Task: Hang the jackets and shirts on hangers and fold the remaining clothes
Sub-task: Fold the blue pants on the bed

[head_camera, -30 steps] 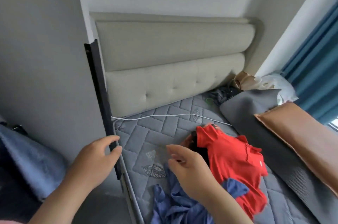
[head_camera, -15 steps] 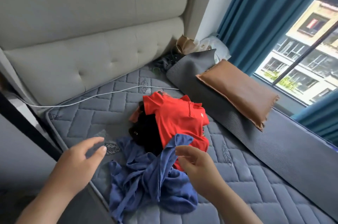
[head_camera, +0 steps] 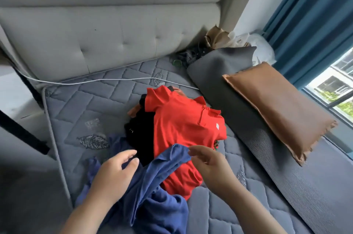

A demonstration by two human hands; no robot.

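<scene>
A pile of clothes lies on the grey quilted mattress (head_camera: 80,107). A red polo shirt (head_camera: 181,128) is on top, a black garment (head_camera: 139,138) sits under its left side, and a crumpled blue garment (head_camera: 152,195) spreads toward me. My left hand (head_camera: 114,174) hovers over the blue garment with fingers relaxed and holds nothing. My right hand (head_camera: 210,166) is spread beside a raised fold of the blue garment, its fingertips at the fold's edge; no grip shows.
A padded beige headboard (head_camera: 114,38) stands behind the bed. A white cable (head_camera: 95,80) runs across the mattress. A brown pillow (head_camera: 277,107) lies on a dark grey mat (head_camera: 229,73) at right. Bags and clutter (head_camera: 219,40) fill the corner by blue curtains (head_camera: 305,14).
The view has swung right and down from the wall toward the clothes. Both hands have moved in over the blue garment, the left one furthest.
</scene>
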